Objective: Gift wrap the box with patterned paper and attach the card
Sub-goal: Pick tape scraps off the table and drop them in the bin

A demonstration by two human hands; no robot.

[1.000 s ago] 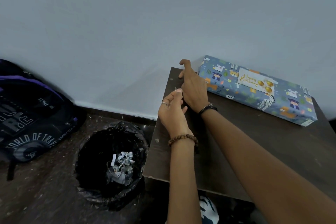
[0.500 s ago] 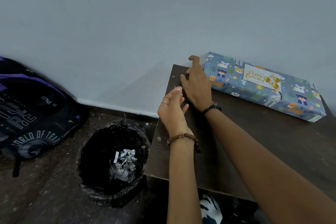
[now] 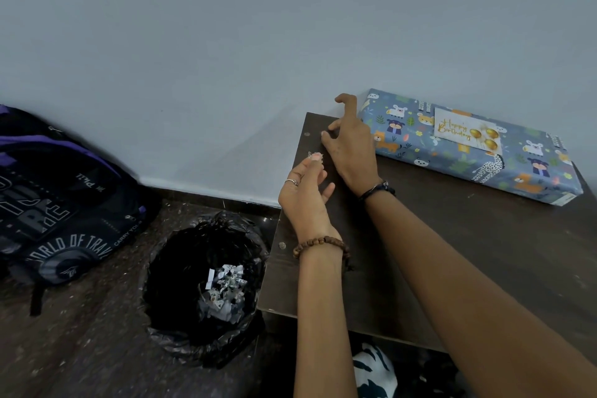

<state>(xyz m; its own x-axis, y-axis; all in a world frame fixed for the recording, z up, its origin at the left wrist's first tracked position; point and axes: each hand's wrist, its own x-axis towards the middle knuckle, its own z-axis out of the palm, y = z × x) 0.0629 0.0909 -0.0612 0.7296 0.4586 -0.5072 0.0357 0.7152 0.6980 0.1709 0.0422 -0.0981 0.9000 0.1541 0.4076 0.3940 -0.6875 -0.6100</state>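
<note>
The wrapped box (image 3: 468,145), card (image 3: 466,132) attached, lies by the wall on the counter (image 3: 452,252). The left hand (image 3: 305,194) pinches a scrap (image 3: 314,154); the right hand (image 3: 350,145) picks at crumbs with curled fingers. Gather all, then drop them over the bin (image 3: 206,284).

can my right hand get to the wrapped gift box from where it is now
Probably yes. The right hand rests on the table just beside the near end of the gift box, and nothing lies between them.
</note>
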